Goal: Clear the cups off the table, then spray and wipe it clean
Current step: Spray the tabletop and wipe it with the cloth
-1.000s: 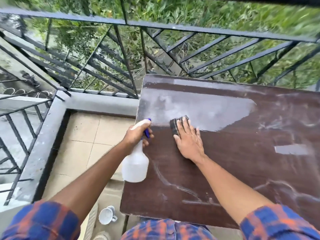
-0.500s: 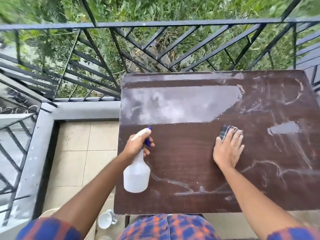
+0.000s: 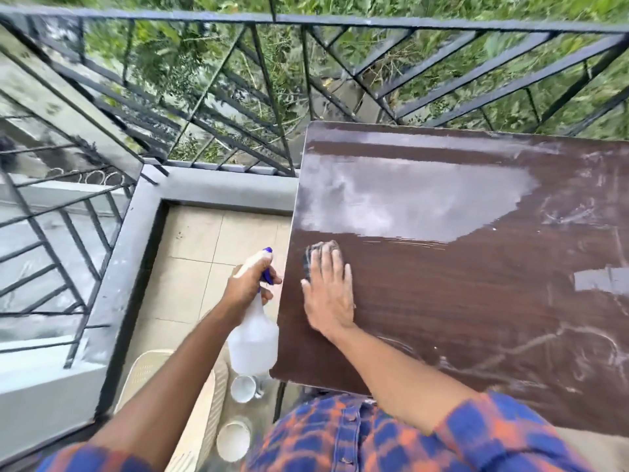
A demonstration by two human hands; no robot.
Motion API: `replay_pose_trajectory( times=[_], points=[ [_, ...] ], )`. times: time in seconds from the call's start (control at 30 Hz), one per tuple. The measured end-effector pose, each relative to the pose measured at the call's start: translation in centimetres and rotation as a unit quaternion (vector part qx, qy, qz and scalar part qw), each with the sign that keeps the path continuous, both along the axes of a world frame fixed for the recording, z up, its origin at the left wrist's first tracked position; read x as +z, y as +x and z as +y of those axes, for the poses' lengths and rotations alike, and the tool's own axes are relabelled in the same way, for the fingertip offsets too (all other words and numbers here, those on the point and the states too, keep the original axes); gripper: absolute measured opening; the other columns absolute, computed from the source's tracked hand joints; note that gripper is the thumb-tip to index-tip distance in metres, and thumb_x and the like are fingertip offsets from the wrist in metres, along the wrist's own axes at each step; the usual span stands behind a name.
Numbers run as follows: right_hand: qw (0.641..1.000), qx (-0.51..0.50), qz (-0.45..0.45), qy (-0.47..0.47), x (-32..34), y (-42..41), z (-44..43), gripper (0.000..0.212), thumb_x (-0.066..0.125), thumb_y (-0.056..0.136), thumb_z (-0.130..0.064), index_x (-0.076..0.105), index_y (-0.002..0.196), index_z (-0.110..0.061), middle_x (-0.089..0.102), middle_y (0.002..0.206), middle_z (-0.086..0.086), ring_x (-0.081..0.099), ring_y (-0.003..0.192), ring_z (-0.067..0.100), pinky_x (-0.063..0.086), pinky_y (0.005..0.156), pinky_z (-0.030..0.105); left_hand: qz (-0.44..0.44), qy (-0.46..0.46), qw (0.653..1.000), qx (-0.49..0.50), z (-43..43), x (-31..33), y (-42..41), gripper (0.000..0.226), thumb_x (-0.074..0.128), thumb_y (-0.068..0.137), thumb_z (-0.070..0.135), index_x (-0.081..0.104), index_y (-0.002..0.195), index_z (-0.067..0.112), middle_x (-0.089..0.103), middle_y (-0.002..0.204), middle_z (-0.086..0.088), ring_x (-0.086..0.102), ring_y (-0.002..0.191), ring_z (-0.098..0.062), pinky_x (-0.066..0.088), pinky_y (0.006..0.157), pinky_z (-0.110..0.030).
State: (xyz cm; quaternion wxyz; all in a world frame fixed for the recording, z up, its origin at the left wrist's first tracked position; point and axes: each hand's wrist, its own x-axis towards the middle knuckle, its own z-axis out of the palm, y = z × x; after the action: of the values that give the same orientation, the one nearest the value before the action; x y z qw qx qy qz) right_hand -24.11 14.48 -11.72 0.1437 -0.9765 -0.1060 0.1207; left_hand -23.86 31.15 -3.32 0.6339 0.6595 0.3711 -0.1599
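Note:
A dark brown table [image 3: 476, 301] shows a wet, shiny patch across its far half and pale smears on the right and near side. My right hand [image 3: 328, 294] lies flat near the table's left edge and presses a dark cloth [image 3: 311, 257], which peeks out under the fingertips. My left hand [image 3: 250, 284] grips the neck of a white spray bottle [image 3: 253, 345] with a blue trigger, held just off the table's left edge. Two white cups [image 3: 243, 388] [image 3: 233, 441] stand on the floor below the table's near left corner.
A black metal railing [image 3: 272, 80] runs behind and to the left of the table, with greenery beyond. A grey ledge [image 3: 221, 190] borders the tiled floor [image 3: 204, 250]. A cream plastic basket [image 3: 200, 413] stands on the floor beside the cups.
My right hand has slid the cloth from the table's right of middle back to its left edge. The left hand still holds the bottle by the left edge; the camera swung left.

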Motion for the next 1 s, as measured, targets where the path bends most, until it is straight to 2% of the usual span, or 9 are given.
replay_pose_trajectory(
  times=[0.1,0.2,0.33,0.4,0.47,0.57,0.67,0.8,1.0],
  points=[
    [0.996,0.089,0.007,-0.002,-0.2,-1.2,2.4,0.073,0.039,0.102,-0.042,0.007,0.162,-0.016,0.0,0.17,0.008,0.002,0.156,0.028,0.013,0.123,0.05,-0.008,-0.002,1.0,0.028,1.1,-0.3,-1.6,0.034,0.057,0.101,0.03,0.064,0.074,0.01,0.068,0.072,-0.013,0.053,0.056,-0.027,0.038,0.052,-0.03],
    [0.986,0.167,0.016,0.006,-0.5,-2.7,3.0,0.069,0.04,0.102,-0.042,0.014,0.161,-0.018,0.005,0.17,0.005,0.005,0.156,0.026,0.015,0.123,0.052,-0.017,-0.003,0.999,0.043,1.1,-0.3,-3.2,0.032,0.061,0.096,0.035,0.067,0.072,0.015,0.066,0.07,-0.008,0.056,0.065,-0.028,0.039,0.054,-0.032],
    [0.963,0.27,0.009,0.022,-0.7,-4.7,0.7,0.064,0.038,0.102,-0.043,0.021,0.16,-0.022,0.011,0.169,0.0,0.007,0.156,0.022,0.015,0.123,0.052,-0.014,-0.019,0.997,0.076,-0.8,-0.4,-4.8,0.024,0.065,0.094,0.032,0.067,0.078,0.015,0.062,0.074,-0.011,0.055,0.054,-0.024,0.041,0.046,-0.027],
    [0.959,0.282,-0.002,0.037,-0.7,-5.4,-1.7,0.064,0.039,0.101,-0.043,0.022,0.16,-0.023,0.012,0.169,-0.001,0.008,0.156,0.021,0.012,0.124,0.051,-0.018,-0.025,0.997,0.069,-2.3,-0.6,-5.3,0.025,0.065,0.094,0.034,0.066,0.08,0.013,0.063,0.075,-0.011,0.056,0.058,-0.025,0.043,0.045,-0.026],
    [0.966,0.257,-0.011,0.043,-0.6,-6.2,-4.7,0.063,0.042,0.101,-0.043,0.026,0.159,-0.025,0.015,0.169,0.0,0.012,0.155,0.02,0.013,0.123,0.051,-0.02,-0.015,0.999,0.044,-3.7,-0.8,-5.9,0.029,0.064,0.092,0.039,0.066,0.079,0.013,0.064,0.078,-0.014,0.057,0.063,-0.026,0.044,0.048,-0.028],
    [0.983,0.181,-0.026,0.027,-0.7,-7.0,-10.5,0.064,0.042,0.1,-0.043,0.024,0.159,-0.026,0.016,0.169,-0.001,0.012,0.155,0.02,0.017,0.123,0.052,-0.006,-0.01,0.999,0.036,-6.5,-0.9,-6.4,0.035,0.061,0.093,0.041,0.062,0.076,0.011,0.069,0.076,-0.014,0.051,0.047,-0.023,0.04,0.046,-0.027],
    [0.993,0.112,-0.035,-0.001,-0.6,-7.4,-17.5,0.065,0.039,0.1,-0.044,0.02,0.16,-0.025,0.016,0.169,0.0,0.014,0.155,0.021,0.018,0.122,0.052,0.002,-0.015,1.0,0.017,-10.3,-1.4,-7.1,0.04,0.061,0.084,0.05,0.061,0.076,0.011,0.071,0.076,-0.014,0.05,0.046,-0.024,0.04,0.045,-0.025],
    [0.998,0.013,-0.055,-0.038,-0.4,-8.3,-27.2,0.065,0.038,0.101,-0.042,0.023,0.16,-0.021,0.016,0.168,0.004,0.018,0.154,0.024,0.021,0.121,0.053,-0.004,-0.013,1.0,-0.007,-15.3,-2.5,-7.9,0.033,0.058,0.101,0.037,0.061,0.08,0.011,0.07,0.075,-0.015,0.052,0.047,-0.026,0.041,0.042,-0.024],
    [0.985,-0.158,-0.029,-0.067,-0.5,-10.2,-38.9,0.065,0.035,0.101,-0.043,0.022,0.16,-0.02,0.015,0.168,0.008,0.017,0.154,0.029,0.024,0.12,0.058,-0.004,-0.018,0.999,-0.037,-22.4,-2.7,-8.9,0.033,0.057,0.103,0.033,0.063,0.078,0.011,0.07,0.078,-0.017,0.05,0.039,-0.021,0.042,0.041,-0.023]
  ],
)
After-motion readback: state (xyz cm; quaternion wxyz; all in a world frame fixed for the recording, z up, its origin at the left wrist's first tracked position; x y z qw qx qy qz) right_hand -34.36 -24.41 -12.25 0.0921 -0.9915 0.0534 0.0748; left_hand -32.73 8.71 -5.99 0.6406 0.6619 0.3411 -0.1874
